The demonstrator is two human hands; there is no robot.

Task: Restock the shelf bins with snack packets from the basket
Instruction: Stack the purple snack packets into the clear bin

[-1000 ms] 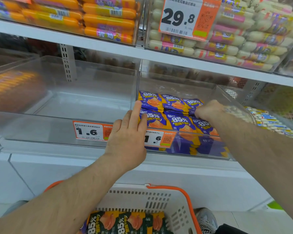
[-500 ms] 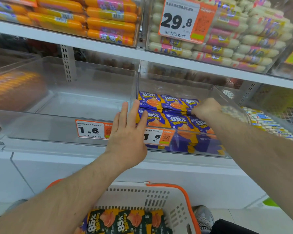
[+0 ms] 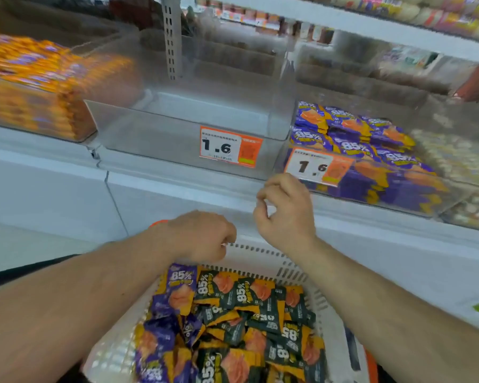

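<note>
Both hands hold nothing: the left hand (image 3: pixel 202 234) hangs with fingers curled under just above the basket (image 3: pixel 260 252), the right hand (image 3: pixel 285 208) loosely curled beside it, likely poised to grab more snack packets (image 3: pixel 233 322) heaped inside for the clear bins (image 3: pixel 194 134) above the basket.

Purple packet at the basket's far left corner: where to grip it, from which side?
Pinch the top edge of the purple packet from above. It leans against the basket wall with that edge uppermost, directly under the left hand, while black packets overlap its right side.
</note>
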